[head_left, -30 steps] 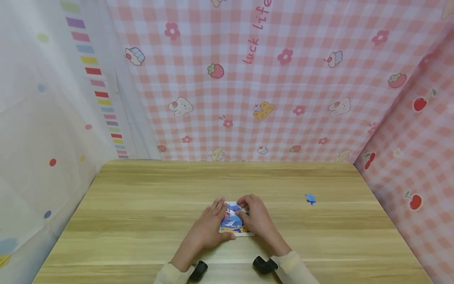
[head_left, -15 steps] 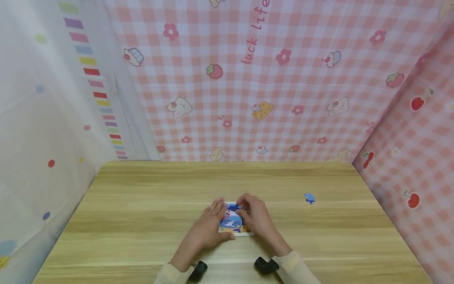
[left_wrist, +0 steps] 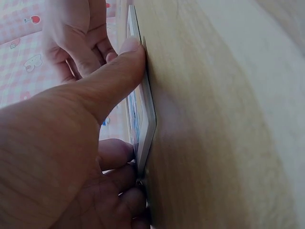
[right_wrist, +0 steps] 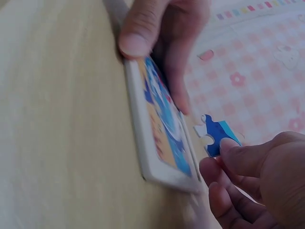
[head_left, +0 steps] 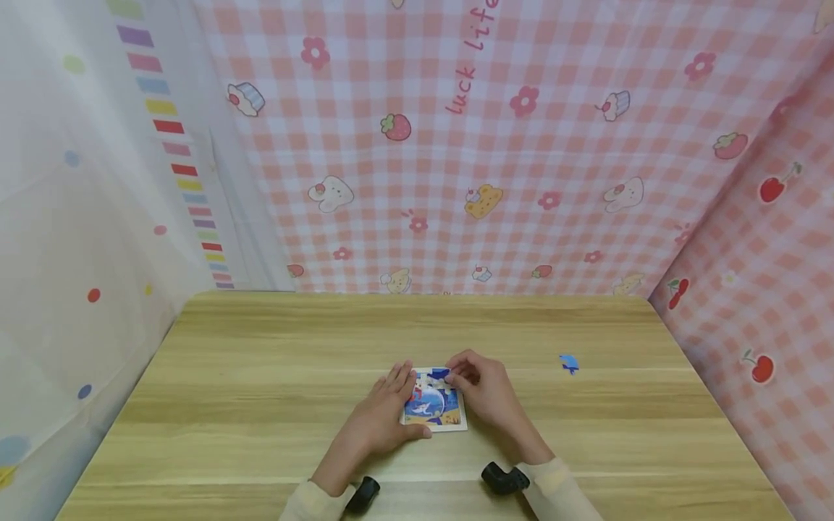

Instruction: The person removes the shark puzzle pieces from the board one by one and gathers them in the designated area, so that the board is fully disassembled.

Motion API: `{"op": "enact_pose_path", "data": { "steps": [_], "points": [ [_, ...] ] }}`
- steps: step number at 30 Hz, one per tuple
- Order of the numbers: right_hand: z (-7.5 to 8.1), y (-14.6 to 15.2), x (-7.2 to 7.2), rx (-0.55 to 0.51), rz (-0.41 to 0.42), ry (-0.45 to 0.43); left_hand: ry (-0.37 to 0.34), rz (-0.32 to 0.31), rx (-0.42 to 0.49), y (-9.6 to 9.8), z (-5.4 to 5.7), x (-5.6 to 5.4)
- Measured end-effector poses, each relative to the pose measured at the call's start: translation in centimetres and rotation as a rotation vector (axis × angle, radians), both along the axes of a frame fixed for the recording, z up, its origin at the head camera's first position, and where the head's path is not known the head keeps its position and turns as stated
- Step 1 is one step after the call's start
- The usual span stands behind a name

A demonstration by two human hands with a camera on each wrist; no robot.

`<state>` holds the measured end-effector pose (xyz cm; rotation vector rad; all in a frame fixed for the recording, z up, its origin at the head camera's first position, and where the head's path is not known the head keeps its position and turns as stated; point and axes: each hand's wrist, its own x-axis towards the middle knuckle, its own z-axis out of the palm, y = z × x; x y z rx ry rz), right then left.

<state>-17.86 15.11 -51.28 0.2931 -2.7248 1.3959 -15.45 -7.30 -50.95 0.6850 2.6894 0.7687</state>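
Blue jigsaw piece (right_wrist: 219, 135): pinched in right hand (head_left: 489, 391), near far right of puzzle tray (right_wrist: 167, 176).
Touching tray's left edge with straight-fingered left hand (head_left: 381, 417); loose piece (head_left: 569, 363) on table (head_left: 274, 354), well to right.

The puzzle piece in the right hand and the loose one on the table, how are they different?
The held piece is pinched in the right hand's grip near the puzzle board; the loose piece lies on the table, untouched. The held piece shows mostly dark blue, the loose piece mostly lighter blue. Both have dark and lighter blue on them.
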Motion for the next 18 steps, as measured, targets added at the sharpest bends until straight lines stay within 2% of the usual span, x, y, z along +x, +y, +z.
{"op": "enact_pose_path", "data": {
  "steps": [13,18],
  "points": [
    [0.6,3.9,-0.7,0.019,-0.094,-0.040,-0.014,0.006,-0.006,0.0,0.2,0.1],
    [0.8,5.5,-1.0,0.041,-0.122,-0.026,-0.011,0.009,-0.010,0.0,0.2,0.1]
  ]
}}
